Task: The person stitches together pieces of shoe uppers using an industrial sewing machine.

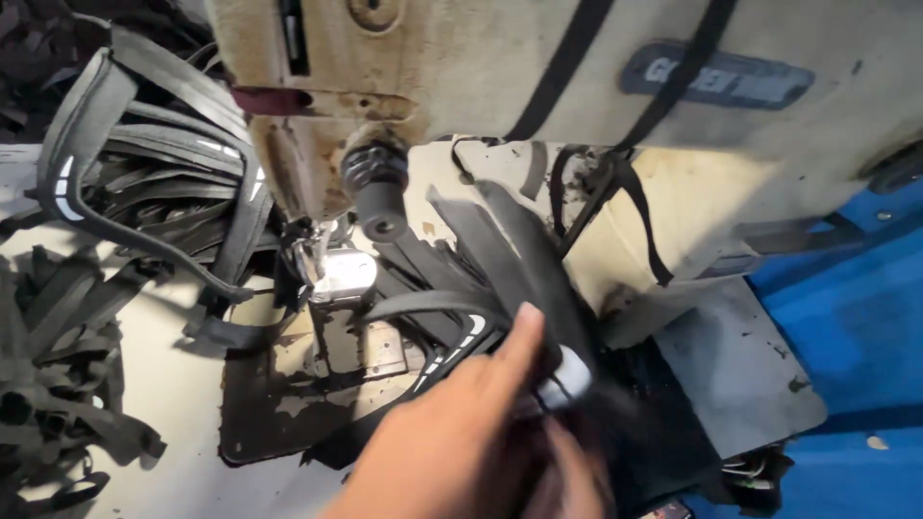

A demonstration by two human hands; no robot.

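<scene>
My left hand (452, 437) reaches up from the bottom edge, one finger stretched over a black strap piece with white reflective dashes (452, 317). It grips that piece just right of the metal presser foot (341, 274) of a worn beige sewing machine (461, 77). A small white-tipped object (569, 382) sits at the fingertips. My right hand (577, 476) shows only as blurred fingers at the bottom; what it holds cannot be told. More flat black pieces (519, 240) fan out behind the strap.
A heap of finished black straps (154, 163) hangs at the left of the machine, and more lie at the far left (58, 365). A grey plate (740, 370) and a blue surface (856, 317) are at the right. Thin black cords (635, 207) dangle from the machine.
</scene>
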